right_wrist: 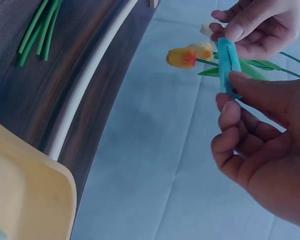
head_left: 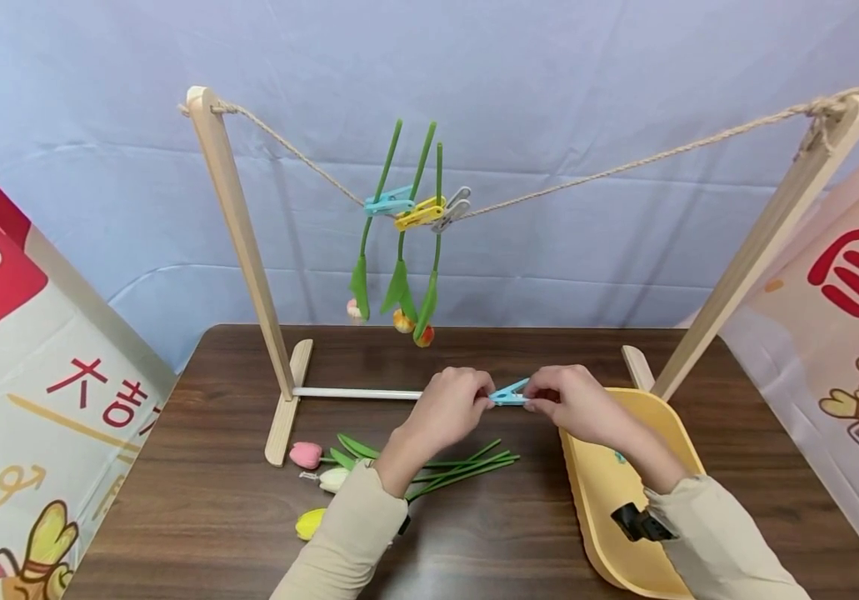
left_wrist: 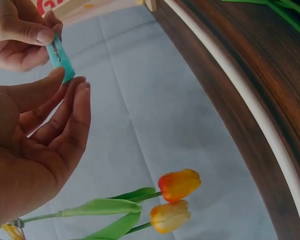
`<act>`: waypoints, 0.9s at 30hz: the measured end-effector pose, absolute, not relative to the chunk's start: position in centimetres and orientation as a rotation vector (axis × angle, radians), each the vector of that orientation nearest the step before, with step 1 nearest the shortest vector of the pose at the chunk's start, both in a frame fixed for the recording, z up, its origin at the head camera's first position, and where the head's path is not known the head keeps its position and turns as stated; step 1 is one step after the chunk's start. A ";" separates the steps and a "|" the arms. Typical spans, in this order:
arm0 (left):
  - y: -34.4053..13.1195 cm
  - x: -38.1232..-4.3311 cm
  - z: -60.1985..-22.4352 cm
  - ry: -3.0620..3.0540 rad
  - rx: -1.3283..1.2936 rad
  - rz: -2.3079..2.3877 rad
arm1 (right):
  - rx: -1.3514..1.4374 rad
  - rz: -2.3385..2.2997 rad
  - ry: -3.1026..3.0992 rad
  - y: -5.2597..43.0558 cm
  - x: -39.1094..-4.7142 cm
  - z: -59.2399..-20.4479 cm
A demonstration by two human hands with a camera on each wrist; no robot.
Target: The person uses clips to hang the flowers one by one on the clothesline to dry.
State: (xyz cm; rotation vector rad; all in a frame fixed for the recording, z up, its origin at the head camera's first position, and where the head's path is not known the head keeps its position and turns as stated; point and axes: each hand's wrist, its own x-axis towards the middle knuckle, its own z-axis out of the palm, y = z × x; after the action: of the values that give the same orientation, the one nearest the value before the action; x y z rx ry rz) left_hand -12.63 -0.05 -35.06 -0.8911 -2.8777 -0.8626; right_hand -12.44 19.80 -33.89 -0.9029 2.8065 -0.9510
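Between both hands a light blue clothespin (head_left: 508,393) is held in the air over the table. My left hand (head_left: 453,407) pinches one end of it between thumb and fingertips. At its other end the right hand (head_left: 573,403) grips it the same way, as the right wrist view also shows the clothespin (right_wrist: 229,67). Beyond the hands, several artificial tulips hang head down from a rope (head_left: 586,177). Blue (head_left: 390,201), yellow (head_left: 420,213) and grey clothespins (head_left: 453,210) clip their stems. Below the left forearm lie more tulips, among them a pink tulip (head_left: 306,455) and a yellow tulip (head_left: 311,523).
Wooden posts (head_left: 237,242) hold the rope at both sides, joined low by a white rod (head_left: 357,393). A yellow bin (head_left: 586,517) stands at the right under the right forearm, with a small blue piece inside. Behind the table hangs a pale cloth (head_left: 549,275).
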 end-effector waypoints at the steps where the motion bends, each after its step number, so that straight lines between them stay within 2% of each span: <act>1: -0.2 -12.6 -35.1 -2.871 -0.887 -0.874 | -0.894 -0.974 2.813 19.8 -12.4 -34.0; 18: -1.5 -12.4 -36.2 -2.802 -0.790 -1.209 | -0.837 -1.385 2.704 20.5 -12.8 -35.5; 27: -3.7 -12.5 -39.3 -3.146 -0.622 -1.005 | -0.740 -1.473 2.688 22.0 -12.6 -36.5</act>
State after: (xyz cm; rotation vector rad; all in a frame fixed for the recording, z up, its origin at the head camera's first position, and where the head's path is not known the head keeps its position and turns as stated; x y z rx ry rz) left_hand -12.47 -3.67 -39.31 -0.6223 -3.1465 -1.0053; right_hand -12.59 21.97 -36.48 -0.7395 2.6881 -1.4730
